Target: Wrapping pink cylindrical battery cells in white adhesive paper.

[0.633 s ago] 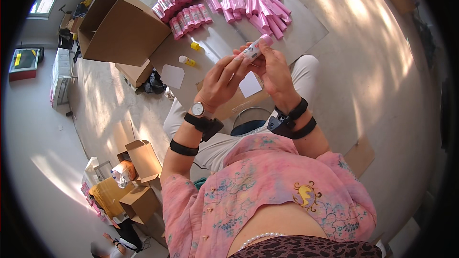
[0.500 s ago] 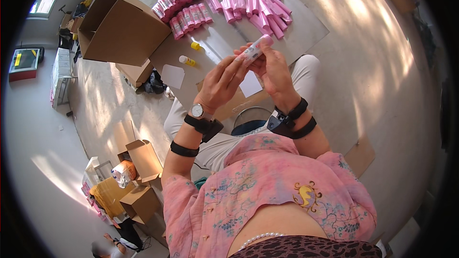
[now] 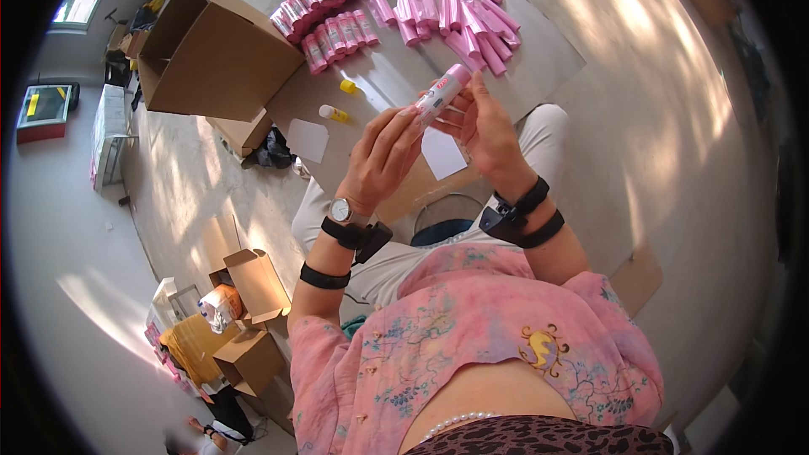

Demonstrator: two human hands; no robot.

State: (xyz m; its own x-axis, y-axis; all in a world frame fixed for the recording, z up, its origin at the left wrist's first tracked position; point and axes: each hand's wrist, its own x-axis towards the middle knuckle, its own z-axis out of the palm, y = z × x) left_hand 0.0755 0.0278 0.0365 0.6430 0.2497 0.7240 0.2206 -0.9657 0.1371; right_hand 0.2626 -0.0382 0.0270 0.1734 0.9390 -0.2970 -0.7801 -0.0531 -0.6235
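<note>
A pink tube with a white printed label around it (image 3: 440, 95) is tilted up to the right, with my left hand (image 3: 386, 156) closed around its lower end. My right hand (image 3: 491, 141) is beside its upper end, thumb raised off it and fingers apart; some fingertips are partly hidden behind the tube, so contact there is unclear. Below my hands lies a white paper sheet (image 3: 443, 154). To the left on the board lie an uncapped yellow glue stick (image 3: 334, 114) and its yellow cap (image 3: 348, 86).
Labelled pink tubes (image 3: 337, 32) stand in rows at the far side of the grey board (image 3: 539, 59). Plain pink tubes (image 3: 484, 29) lie in a pile right of them. A large cardboard box (image 3: 211, 50) stands at the left. Another white paper piece (image 3: 307, 140) lies near the glue stick.
The tube has moved slightly left and nearer to me. My right thumb has come off its upper end, and the right fingers have spread. My left hand keeps its hold.
</note>
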